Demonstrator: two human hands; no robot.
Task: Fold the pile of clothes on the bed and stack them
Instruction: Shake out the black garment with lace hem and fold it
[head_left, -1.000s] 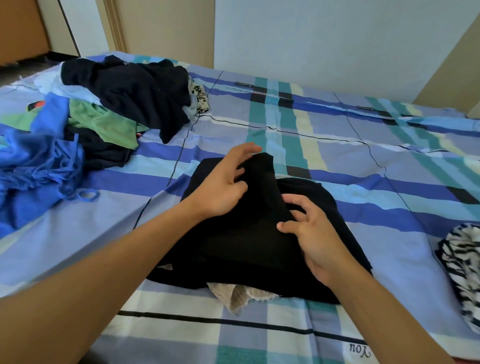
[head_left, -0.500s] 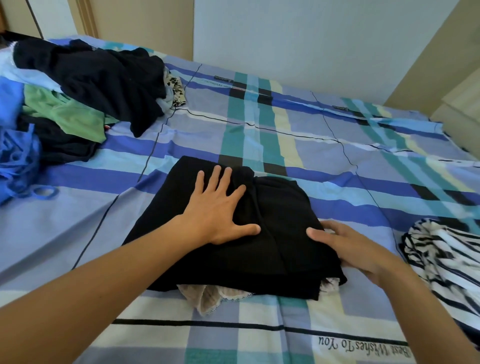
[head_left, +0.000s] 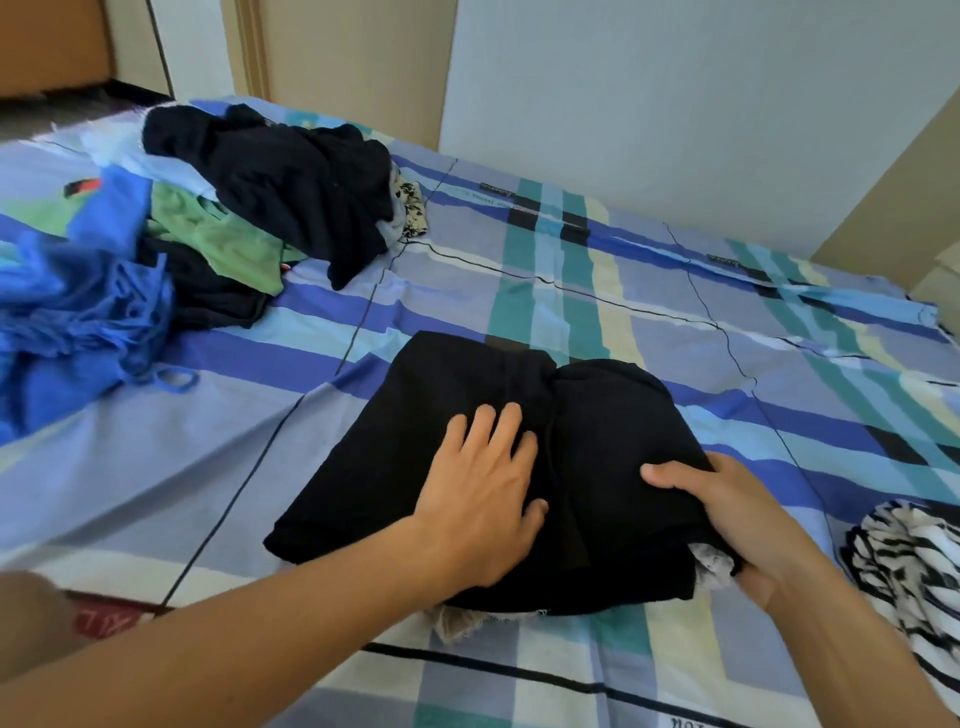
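Bed (head_left: 571, 291): fills the view from 9 to 3 o'clock; covered by a plaid sheet in blue, lilac, teal and pale yellow; a pale wall (head_left: 675, 104) rises behind it at 12 o'clock.
Pile of clothes (head_left: 291, 208): unfolded, heaped at 10 o'clock on the sheet; a dark navy piece lies on top, a green garment (head_left: 223, 239) under its near side, a crumpled blue garment (head_left: 78, 332) spilling out toward 9 o'clock.
Black garment (head_left: 441, 395): folded into a rough rectangle at the centre of the bed, well apart from the pile; a crease runs down its middle; both hands are on it.
Striped garment (head_left: 898, 561): black and white, lying at 4 o'clock just beside the right wrist; partly cut off by the frame edge.
Left hand (head_left: 483, 499): palm down on the black garment's middle; fingers straight and slightly spread, pressing flat, gripping nothing.
Right hand (head_left: 737, 514): at the garment's 4 o'clock corner; thumb on top, fingers curled under the edge, holding the black cloth.
Cream lace piece (head_left: 462, 623): beneath the black garment; its trim peeks out at 6 o'clock and beside the right fingers; whether they grip it too cannot be told.
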